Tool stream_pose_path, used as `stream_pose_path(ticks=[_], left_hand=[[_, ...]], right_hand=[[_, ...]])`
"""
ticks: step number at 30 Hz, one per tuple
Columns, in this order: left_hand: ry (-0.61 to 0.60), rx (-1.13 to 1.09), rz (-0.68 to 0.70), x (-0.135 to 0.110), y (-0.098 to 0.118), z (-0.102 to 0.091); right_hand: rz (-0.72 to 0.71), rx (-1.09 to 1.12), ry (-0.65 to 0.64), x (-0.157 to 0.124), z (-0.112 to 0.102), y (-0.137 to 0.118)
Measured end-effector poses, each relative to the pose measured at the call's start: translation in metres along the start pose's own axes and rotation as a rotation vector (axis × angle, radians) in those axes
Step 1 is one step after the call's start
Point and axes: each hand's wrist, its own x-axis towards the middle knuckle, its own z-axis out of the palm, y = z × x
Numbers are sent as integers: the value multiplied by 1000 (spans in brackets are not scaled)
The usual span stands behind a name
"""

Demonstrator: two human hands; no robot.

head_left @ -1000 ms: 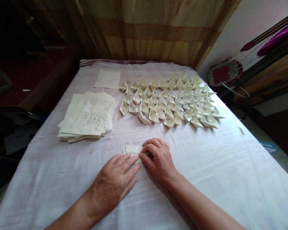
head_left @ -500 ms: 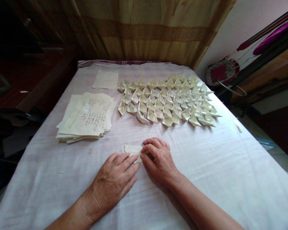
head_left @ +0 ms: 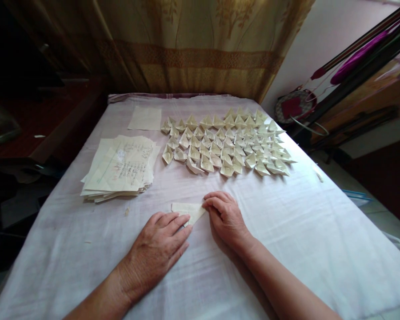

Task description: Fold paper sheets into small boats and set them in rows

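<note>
A small folded cream paper [head_left: 187, 210] lies flat on the white cloth [head_left: 303, 231] in front of me. My left hand [head_left: 158, 246] rests flat, fingers stretched out, its fingertips pressing the paper's lower edge. My right hand [head_left: 226, 216] has its fingers curled together and presses on the paper's right corner. Beyond them, several finished paper boats [head_left: 226, 144] stand in rows. A stack of written paper sheets [head_left: 120, 166] lies to the left.
A single loose sheet [head_left: 145, 118] lies at the far left of the cloth. A patterned curtain [head_left: 193, 49] hangs behind. Dark wooden furniture [head_left: 36, 120] stands left; poles, a round basket [head_left: 295, 106] and clutter stand right. Small paper scraps [head_left: 127, 211] dot the cloth.
My right hand has slid to the right along the paper, uncovering more of it. The left hand has stayed almost still. The view has tilted slightly.
</note>
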Motion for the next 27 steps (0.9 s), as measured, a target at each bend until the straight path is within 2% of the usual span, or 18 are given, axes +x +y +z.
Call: stream_pose_path(ticks=[3,5,7,9,14,19,23,27], left_hand=[[-24,4,8,1,0,-1],[-25,5,10,1,1,0],[-12,-1,6,1,0,0],[0,-23,3,0,-3,0],[-25,-144,7,-3,-14,-6],[-36,-237,9,-4,-21,-7],[30,-276,-22,-2,-25,2],[136,-126,-33,0,-29,7]], right_hand=[[-106,-20,39,-6,-5,-6],[-236,-46,-36,-11,-8,-13],[-308,-82,-136,-16,-11,-18],[-307,-119,-177,-18,-13,-18],[-277,-165,-163,-18,-14,-11],[-229,-246,-181,-14,-13,-23],[-169,-348,-246,-9,-12,-36],[-167,-338,-262,-9,-11,-38]])
